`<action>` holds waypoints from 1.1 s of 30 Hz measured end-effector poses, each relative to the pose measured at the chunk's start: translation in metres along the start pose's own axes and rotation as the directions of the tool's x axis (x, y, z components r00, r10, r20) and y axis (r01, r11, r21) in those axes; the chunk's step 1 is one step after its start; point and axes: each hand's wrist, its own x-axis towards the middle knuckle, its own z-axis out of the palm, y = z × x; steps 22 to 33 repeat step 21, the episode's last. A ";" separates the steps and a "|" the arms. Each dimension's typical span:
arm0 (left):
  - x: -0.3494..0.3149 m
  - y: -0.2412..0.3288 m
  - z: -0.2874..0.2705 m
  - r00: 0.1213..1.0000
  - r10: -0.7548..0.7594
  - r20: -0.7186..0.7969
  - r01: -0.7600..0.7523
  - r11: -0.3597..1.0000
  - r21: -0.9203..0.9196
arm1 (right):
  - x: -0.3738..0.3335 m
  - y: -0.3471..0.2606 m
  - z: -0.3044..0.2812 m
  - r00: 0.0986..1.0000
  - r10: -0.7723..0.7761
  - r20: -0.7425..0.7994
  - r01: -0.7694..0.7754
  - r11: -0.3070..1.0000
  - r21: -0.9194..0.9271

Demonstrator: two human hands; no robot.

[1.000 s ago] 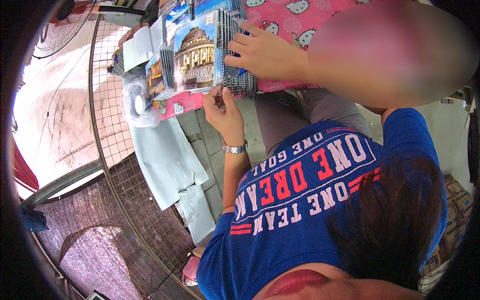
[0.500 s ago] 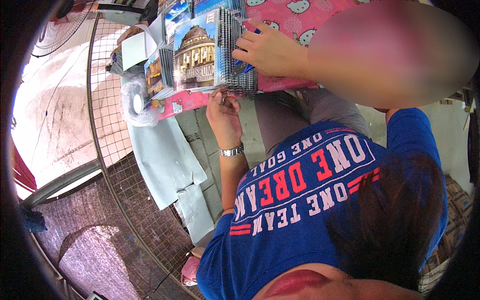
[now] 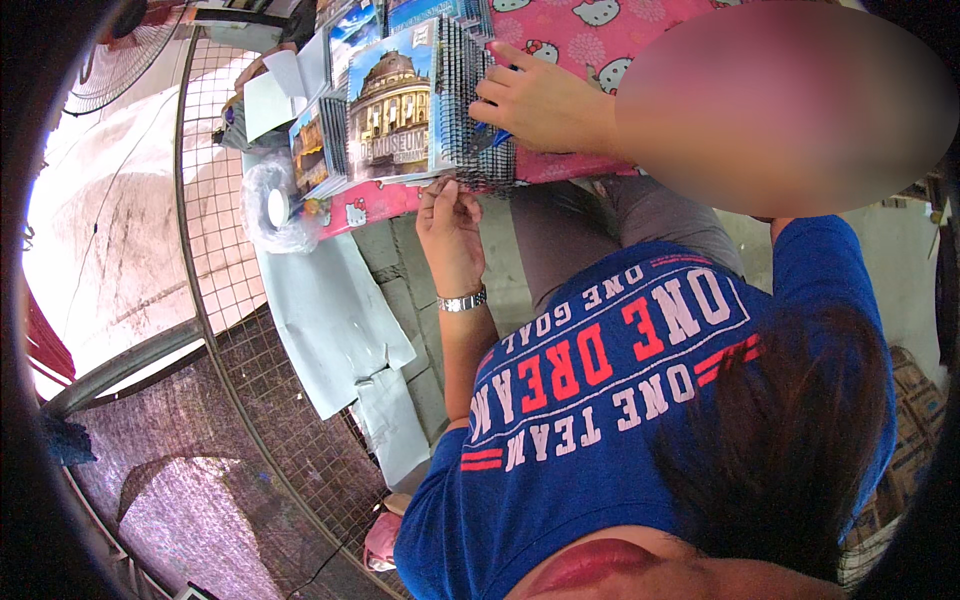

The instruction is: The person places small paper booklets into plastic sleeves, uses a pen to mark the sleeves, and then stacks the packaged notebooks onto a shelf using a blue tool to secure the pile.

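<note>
A stack of wire-bound notebooks (image 3: pixel 388 115) with a domed building on the top cover stands on the pink patterned tablecloth (image 3: pixel 555 168). Their dark coil spines (image 3: pixel 460 90) face right. My right hand (image 3: pixel 540 105) rests by these coils, fingers curled over a blue-handled tool that looks like pliers (image 3: pixel 487 136); its jaws are mostly hidden. At the lower edge of the stack is my left hand (image 3: pixel 450 220), wearing a metal watch. Its thumb and fingers are pinched together near the bottom of the coils; what they hold is too small to tell.
More notebooks (image 3: pixel 352 28) lie behind, and a smaller pile (image 3: pixel 312 150) is at the left. A clear plastic-wrapped roll (image 3: pixel 275 208) sits at the table's left corner. Beyond are a wire mesh panel (image 3: pixel 225 190), pale sheets (image 3: pixel 330 320) and a fan (image 3: pixel 125 55).
My right hand has shifted slightly, and the blue handle once seen above its fingers is now hidden. My left hand has moved a little right and its fingers have adjusted.
</note>
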 end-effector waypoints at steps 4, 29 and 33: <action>0.007 -0.009 -0.007 0.999 0.001 0.034 -0.004 0.994 0.109 | 0.010 -0.008 0.002 0.976 0.017 0.215 -0.025 0.999 0.033; 0.012 -0.015 -0.013 0.999 -0.040 0.033 0.036 0.992 0.118 | 0.018 -0.012 0.000 0.726 0.131 0.675 -0.270 0.957 0.104; 0.012 -0.015 -0.013 0.999 -0.040 0.033 0.036 0.992 0.118 | 0.018 -0.012 0.000 0.726 0.131 0.675 -0.270 0.957 0.104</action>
